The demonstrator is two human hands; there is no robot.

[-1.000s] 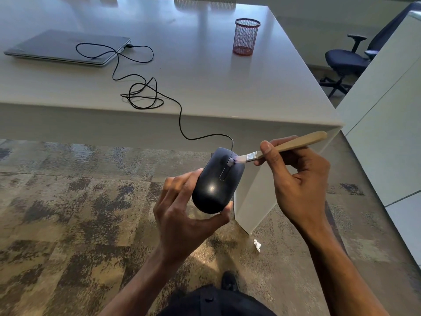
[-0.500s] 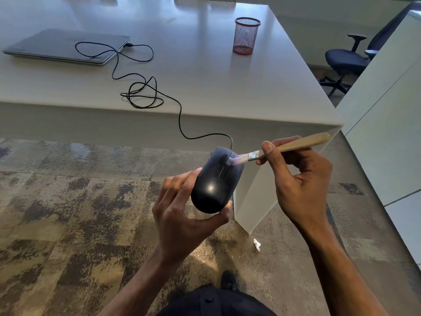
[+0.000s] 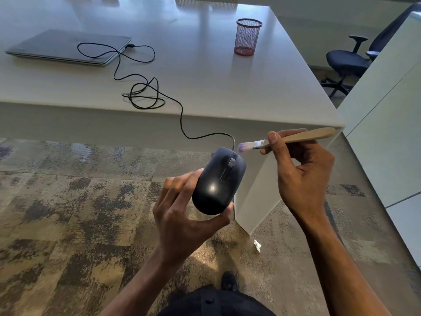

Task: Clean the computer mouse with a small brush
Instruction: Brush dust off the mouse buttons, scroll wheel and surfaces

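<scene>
A black wired computer mouse [image 3: 217, 183] is held in the air in front of the desk, top side up, cradled from below by my left hand [image 3: 182, 215]. My right hand [image 3: 300, 174] pinches a small brush [image 3: 289, 139] with a pale wooden handle and a metal ferrule. Its purplish bristles hover just above and to the right of the mouse's front end, not touching it. The mouse cable [image 3: 145, 96] runs up over the desk edge in loose coils to a closed grey laptop [image 3: 68, 46].
The pale desk [image 3: 227, 87] spreads ahead, its corner and side panel right behind the mouse. A red mesh pen cup [image 3: 248, 37] stands far right on it. A dark office chair [image 3: 348, 62] and white partition are at right. Patterned carpet below, with a scrap of white paper [image 3: 257, 245].
The brush has lifted off the scroll wheel area and now sits above the mouse's front edge. The mouse and my left hand have barely moved.
</scene>
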